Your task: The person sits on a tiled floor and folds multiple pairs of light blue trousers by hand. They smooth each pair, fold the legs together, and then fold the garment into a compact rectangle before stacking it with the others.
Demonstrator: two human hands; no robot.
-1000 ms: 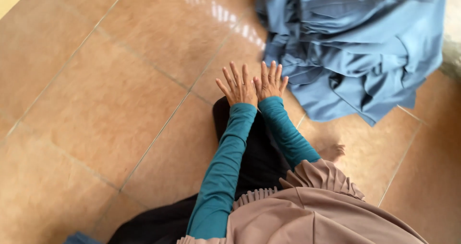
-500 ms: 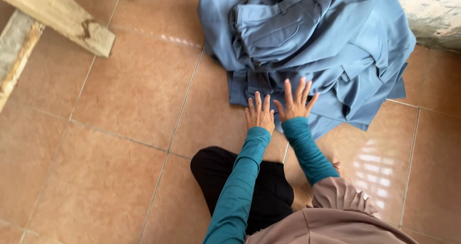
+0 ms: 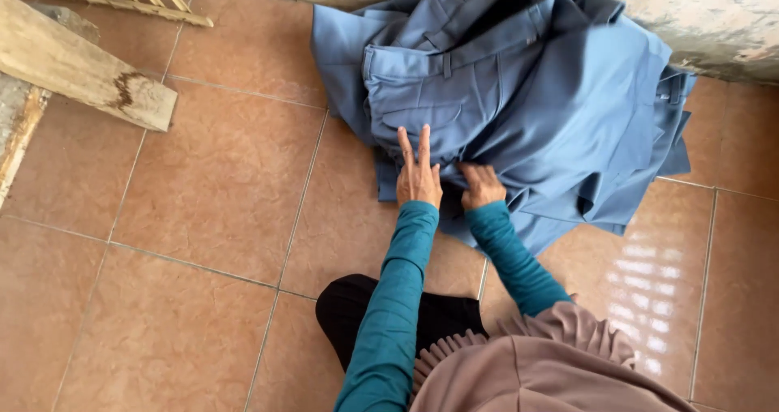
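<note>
Left hand: left hand [image 3: 418, 177] lies flat, fingers spread, pinning the near edge of the blue garments [image 3: 519, 96].
Right hand: right hand [image 3: 481, 186] curls shut, gripping a fold.
Garments: heaped on tiled floor [image 3: 219, 185] against the wall [image 3: 714, 23], within arm's reach.
Plank: wooden plank [image 3: 81, 71] lies well apart.

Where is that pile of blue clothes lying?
In the head view, the crumpled pile of blue fabric garments lies on the brown tiled floor, upper right against the rough wall, both hands on its near edge.

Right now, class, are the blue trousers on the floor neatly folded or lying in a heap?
In a heap. The blue trousers lie crumpled in bunched, overlapping layers on the tiled floor; both hands rest on the near edge.
</note>
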